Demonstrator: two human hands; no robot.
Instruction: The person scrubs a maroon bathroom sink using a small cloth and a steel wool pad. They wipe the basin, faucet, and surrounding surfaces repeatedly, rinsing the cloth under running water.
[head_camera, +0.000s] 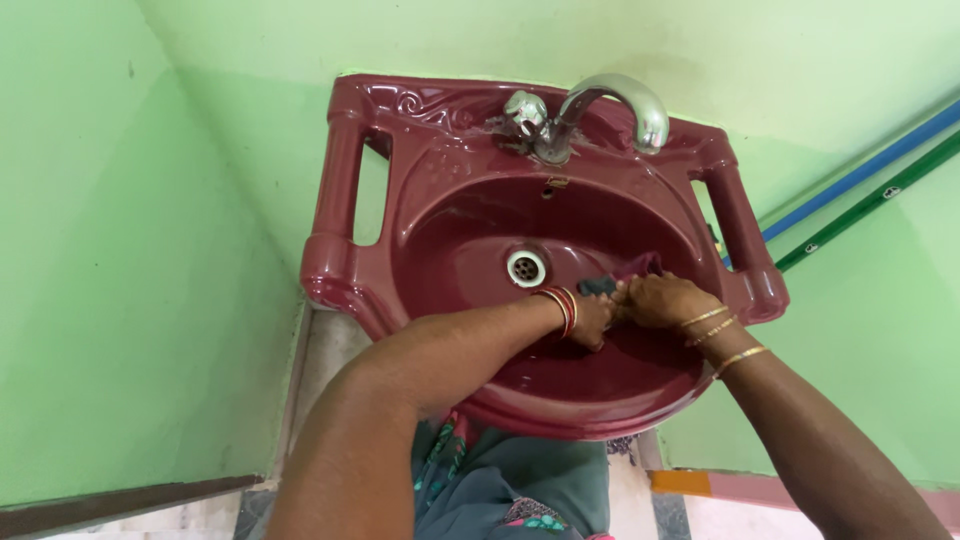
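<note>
Down at the right side of the basin, a small dark scrub pad (597, 286) sits pinched between my hands: left hand (592, 318) curled tight on it, right hand (662, 300) closed on a maroon cloth (645, 266) beside it, pressed to the maroon sink (345, 180) wall. Drain (526, 267) and tap (600, 110) lie beyond.

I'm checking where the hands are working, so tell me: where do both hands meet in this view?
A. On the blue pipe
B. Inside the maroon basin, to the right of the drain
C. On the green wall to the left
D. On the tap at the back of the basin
B: the left hand and right hand meet on a small dark item inside the maroon basin, right of the drain.
</note>
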